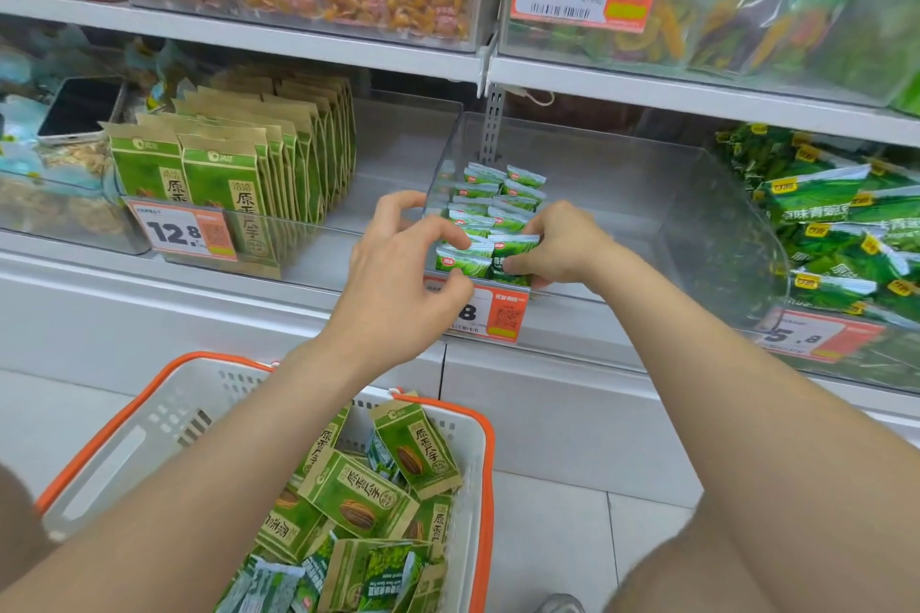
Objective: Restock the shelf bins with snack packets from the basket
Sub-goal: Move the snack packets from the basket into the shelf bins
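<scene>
A clear shelf bin [587, 194] in the middle row holds two short rows of small green snack packets [498, 202] at its front left. My left hand [398, 264] pinches the front-left small packet [460, 259] between thumb and forefinger. My right hand [562, 246] grips the packet beside it [513, 254] at the bin's front edge. Below, a white basket with orange rim [149, 438] holds several kraft-and-green snack packets [358, 498] and some small green ones.
To the left a bin [388, 149] holds upright kraft-green packets [239, 164], with free room at its right side. A bin of larger green bags [836, 224] stands at the right. Price tags hang on the bin fronts. A phone [79, 107] lies at far left.
</scene>
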Available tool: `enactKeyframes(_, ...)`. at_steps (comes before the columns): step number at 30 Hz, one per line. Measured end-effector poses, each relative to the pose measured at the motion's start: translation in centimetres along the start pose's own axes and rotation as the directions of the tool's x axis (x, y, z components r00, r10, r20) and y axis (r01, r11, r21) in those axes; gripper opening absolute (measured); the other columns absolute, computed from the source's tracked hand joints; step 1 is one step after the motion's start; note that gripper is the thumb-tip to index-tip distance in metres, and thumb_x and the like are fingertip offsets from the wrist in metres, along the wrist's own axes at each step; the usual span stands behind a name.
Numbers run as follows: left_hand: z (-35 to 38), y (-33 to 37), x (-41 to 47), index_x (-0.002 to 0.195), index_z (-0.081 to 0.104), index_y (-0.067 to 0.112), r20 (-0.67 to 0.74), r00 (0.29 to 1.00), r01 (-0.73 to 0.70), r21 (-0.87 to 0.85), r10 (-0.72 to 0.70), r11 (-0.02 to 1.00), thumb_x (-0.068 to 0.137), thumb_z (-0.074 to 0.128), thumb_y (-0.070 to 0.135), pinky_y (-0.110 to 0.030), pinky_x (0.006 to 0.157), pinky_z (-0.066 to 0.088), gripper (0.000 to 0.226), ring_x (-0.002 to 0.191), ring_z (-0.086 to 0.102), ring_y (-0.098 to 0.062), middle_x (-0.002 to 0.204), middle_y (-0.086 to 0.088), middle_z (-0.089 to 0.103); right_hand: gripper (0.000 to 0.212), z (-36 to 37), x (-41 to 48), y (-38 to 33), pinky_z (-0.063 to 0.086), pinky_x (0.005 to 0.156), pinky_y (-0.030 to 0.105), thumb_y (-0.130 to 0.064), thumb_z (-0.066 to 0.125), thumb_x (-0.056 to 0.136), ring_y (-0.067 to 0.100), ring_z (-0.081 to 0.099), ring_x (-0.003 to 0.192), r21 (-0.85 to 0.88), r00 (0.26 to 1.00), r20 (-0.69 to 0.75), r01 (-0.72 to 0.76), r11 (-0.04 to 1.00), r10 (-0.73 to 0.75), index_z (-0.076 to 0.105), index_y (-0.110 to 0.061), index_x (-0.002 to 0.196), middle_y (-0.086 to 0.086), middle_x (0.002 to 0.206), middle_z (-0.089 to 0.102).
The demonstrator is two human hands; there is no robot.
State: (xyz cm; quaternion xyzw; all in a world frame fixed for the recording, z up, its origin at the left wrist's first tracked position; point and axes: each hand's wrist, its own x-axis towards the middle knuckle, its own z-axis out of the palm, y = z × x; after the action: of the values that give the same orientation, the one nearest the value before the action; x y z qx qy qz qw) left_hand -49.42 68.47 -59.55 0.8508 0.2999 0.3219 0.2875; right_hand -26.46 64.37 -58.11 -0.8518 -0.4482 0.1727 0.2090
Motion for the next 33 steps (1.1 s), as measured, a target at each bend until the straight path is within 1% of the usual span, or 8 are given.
enactKeyframes(5,0.0,-0.3,0.0,0.104,0.068,0.037,-0.009,1.0,-0.022,0.013,0.022,1.0,0.082,0.061,0.04,-0.051,0.114,0.037,0.023,0.136,0.042,-0.013,0.145,0.009,0.033,0.045,-0.2,0.1,-0.6,0.064,0.075,0.048,-0.014,0.091,0.073,0.026,0.076,0.08,0.151,0.99,-0.094,-0.093,0.984,0.108,0.047,-0.016,0.059,0.007,0.057,0.064)
enactKeyframes(11,-0.1,-0.6,-0.1,0.109,0.067,0.035,-0.027,0.998,-0.052,0.021,0.052,0.998,0.088,0.067,0.034,-0.04,0.113,0.037,0.021,0.139,0.042,-0.013,0.146,0.009,0.037,0.045,0.5,-0.5,-0.9,0.062,0.073,0.046,-0.025,0.095,0.072,0.029,0.057,0.111,-0.002,0.994,-0.101,0.039,0.999,-0.039,0.061,-0.008,0.097,0.013,0.1,0.06)
enactKeyframes(15,-0.1,-1.0,-0.3,0.112,0.067,0.03,-0.029,0.996,-0.08,0.015,0.081,0.997,0.091,0.071,0.024,-0.009,0.099,0.027,0.022,0.135,0.04,-0.003,0.145,0.006,0.039,0.073,-0.3,-1.3,-1.1,0.064,0.07,0.043,-0.025,0.096,0.072,0.033,0.068,0.087,0.075,0.997,-0.079,-0.011,0.997,0.017,0.045,-0.014,0.123,0.006,0.115,0.04)
enactKeyframes(19,-0.2,-1.3,-0.7,0.121,0.063,0.024,-0.052,0.988,-0.142,0.015,0.142,0.99,0.094,0.072,0.023,-0.002,0.102,0.026,0.028,0.124,0.042,0.003,0.137,0.003,0.044,0.087,-1.1,-1.3,-0.3,0.057,0.09,0.044,-0.04,0.096,0.069,0.034,0.062,0.114,0.031,0.996,-0.077,-0.031,0.999,0.033,0.046,-0.012,0.134,0.005,0.118,0.047)
enactKeyframes(22,0.2,-1.5,-1.5,0.121,0.058,0.021,-0.146,0.973,-0.169,0.061,0.177,0.984,0.095,0.072,0.024,-0.027,0.104,0.038,0.03,0.121,0.048,-0.015,0.126,0.002,0.045,0.065,-1.8,-1.6,0.0,0.043,0.088,0.032,-0.048,0.085,0.081,0.028,0.05,0.127,-0.041,0.985,-0.174,0.016,0.999,-0.023,0.059,-0.012,0.129,0.006,0.121,0.062)
enactKeyframes(26,0.6,-2.2,-2.9,0.1,0.052,0.016,-0.302,0.935,-0.159,0.112,0.186,0.981,0.093,0.07,0.015,-0.034,0.082,0.04,0.019,0.094,0.047,-0.019,0.101,0.004,0.044,0.011,-2.0,-4.6,-1.8,0.05,0.09,0.031,-0.027,0.065,0.089,0.022,0.066,0.101,0.004,0.896,-0.397,0.22,0.976,-0.2,0.07,-0.024,0.098,-0.006,0.083,0.072)
enactKeyframes(30,1.2,-4.4,-4.5,0.086,0.05,0.029,-0.054,0.998,0.023,0.084,-0.019,0.996,0.087,0.064,0.028,-0.04,0.064,0.046,0.014,0.07,0.056,-0.017,0.069,0.01,0.056,0.009,-0.5,-10.6,-5.9,0.053,0.081,0.023,-0.026,0.065,0.084,0.001,0.064,0.065,-0.088,0.836,-0.226,0.493,0.865,-0.5,0.074,-0.026,0.087,-0.011,0.061,0.068)
enactKeyframes(33,1.4,-6.5,-5.8,0.073,0.05,0.034,0.363,0.917,0.051,0.299,-0.163,0.953,0.08,0.052,0.047,-0.037,0.067,0.053,0.014,0.072,0.063,-0.018,0.065,0.011,0.062,0.014,2.3,-13.6,-7.6,0.056,0.075,0.03,-0.033,0.066,0.083,0.008,0.064,0.071,-0.222,0.762,0.104,0.644,0.732,-0.639,0.077,-0.026,0.087,-0.009,0.068,0.069)
